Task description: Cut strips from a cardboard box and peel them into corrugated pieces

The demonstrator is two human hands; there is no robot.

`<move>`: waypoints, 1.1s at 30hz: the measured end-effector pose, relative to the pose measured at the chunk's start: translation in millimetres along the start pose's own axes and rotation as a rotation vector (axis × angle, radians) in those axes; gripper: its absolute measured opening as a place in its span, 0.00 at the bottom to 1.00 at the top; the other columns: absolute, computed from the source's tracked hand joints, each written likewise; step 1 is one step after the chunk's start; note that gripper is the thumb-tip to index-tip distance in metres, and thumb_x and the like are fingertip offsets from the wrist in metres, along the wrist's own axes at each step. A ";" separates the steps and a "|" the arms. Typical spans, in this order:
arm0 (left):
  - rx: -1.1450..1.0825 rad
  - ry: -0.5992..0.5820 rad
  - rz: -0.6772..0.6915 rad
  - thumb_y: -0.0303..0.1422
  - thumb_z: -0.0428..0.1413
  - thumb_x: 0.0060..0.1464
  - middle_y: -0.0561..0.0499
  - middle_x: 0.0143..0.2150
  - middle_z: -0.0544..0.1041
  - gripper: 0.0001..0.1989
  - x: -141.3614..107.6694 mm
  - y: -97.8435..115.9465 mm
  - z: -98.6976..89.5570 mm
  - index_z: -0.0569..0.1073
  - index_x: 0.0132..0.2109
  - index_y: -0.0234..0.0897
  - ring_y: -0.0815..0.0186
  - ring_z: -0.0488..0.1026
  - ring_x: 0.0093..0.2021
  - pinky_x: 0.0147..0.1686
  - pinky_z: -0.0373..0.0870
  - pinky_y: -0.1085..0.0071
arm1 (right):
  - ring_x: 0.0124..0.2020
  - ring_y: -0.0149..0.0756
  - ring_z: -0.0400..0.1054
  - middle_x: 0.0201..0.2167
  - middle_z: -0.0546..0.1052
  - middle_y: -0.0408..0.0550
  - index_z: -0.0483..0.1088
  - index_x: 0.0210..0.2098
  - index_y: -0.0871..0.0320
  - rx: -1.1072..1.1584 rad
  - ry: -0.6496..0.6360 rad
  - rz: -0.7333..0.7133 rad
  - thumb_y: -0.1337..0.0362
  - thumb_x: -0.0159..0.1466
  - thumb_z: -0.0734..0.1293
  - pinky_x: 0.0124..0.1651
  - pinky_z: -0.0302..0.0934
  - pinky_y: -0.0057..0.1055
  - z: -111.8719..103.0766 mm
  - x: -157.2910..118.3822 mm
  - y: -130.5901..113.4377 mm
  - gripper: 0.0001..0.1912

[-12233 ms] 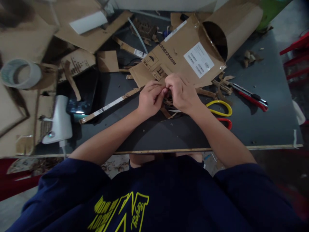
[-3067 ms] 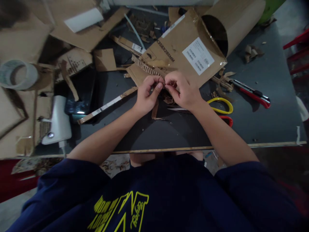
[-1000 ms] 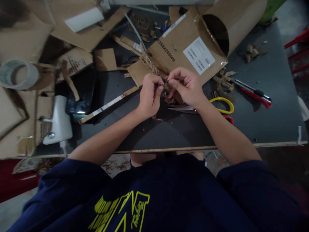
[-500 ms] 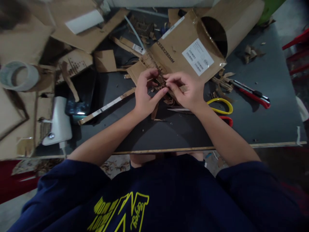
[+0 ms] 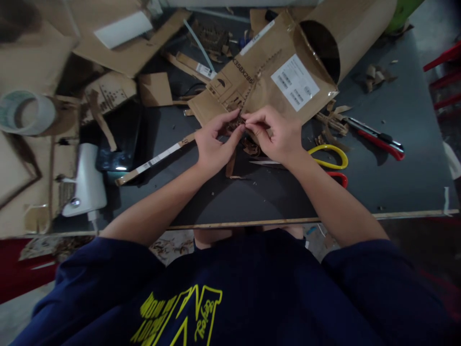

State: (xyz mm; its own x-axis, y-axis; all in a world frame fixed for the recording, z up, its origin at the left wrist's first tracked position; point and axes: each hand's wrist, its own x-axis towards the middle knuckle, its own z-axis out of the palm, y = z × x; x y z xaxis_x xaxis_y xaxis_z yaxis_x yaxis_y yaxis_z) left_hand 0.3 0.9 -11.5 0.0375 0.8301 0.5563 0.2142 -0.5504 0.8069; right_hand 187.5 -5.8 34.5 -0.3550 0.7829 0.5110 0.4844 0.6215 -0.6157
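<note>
Over the middle of the desk, my left hand pinches a small dark brown strip of corrugated cardboard between thumb and fingers. My right hand is closed on the strip's other side, its thumb and index fingertips pressed together. The fingers partly hide the strip, and its far end is blurred. Just beyond both hands lies a flattened cardboard box with a white label. Under my right wrist rest scissors with yellow and red handles. Torn cardboard scraps lie beneath my fingers.
A red utility knife lies to the right. At left are a tape roll, a white device with a cable, a black glossy object and cardboard sheets. A big cardboard tube stands at the back right.
The strip has swung from pointing up-left to pointing up-right, baring the umbrella print on the box. My left hand has shifted slightly left and down; my right hand stays nearly in place.
</note>
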 end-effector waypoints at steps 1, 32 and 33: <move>-0.011 0.011 -0.005 0.49 0.62 0.58 0.48 0.46 0.83 0.21 0.4 -0.4 0.1 0.77 0.51 0.42 0.65 0.82 0.42 0.41 0.82 0.69 | 0.48 0.37 0.78 0.47 0.82 0.45 0.74 0.45 0.54 0.009 0.012 -0.005 0.54 0.73 0.59 0.51 0.74 0.35 1.3 -0.2 0.8 0.15; 0.015 -0.051 0.079 0.52 0.63 0.56 0.50 0.45 0.81 0.20 6.3 -3.4 -0.1 0.72 0.37 0.40 0.66 0.80 0.44 0.40 0.78 0.70 | 0.36 0.32 0.76 0.40 0.81 0.44 0.73 0.41 0.55 0.194 0.018 0.123 0.49 0.71 0.63 0.47 0.74 0.34 2.3 3.4 2.4 0.16; 0.012 -0.048 0.091 0.51 0.63 0.56 0.50 0.44 0.81 0.19 6.7 -3.0 0.0 0.73 0.37 0.40 0.66 0.80 0.43 0.39 0.78 0.71 | 0.36 0.32 0.76 0.39 0.81 0.44 0.73 0.40 0.54 0.206 0.014 0.130 0.48 0.71 0.63 0.46 0.74 0.34 1.7 3.9 2.4 0.17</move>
State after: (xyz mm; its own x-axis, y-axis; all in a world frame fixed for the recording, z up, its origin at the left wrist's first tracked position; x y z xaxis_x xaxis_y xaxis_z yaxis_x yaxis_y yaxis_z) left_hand -0.1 8.2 -10.2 0.1043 0.7804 0.6165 0.2194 -0.6227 0.7510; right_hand 185.9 -1.2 33.9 -0.2884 0.8571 0.4270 0.3512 0.5095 -0.7856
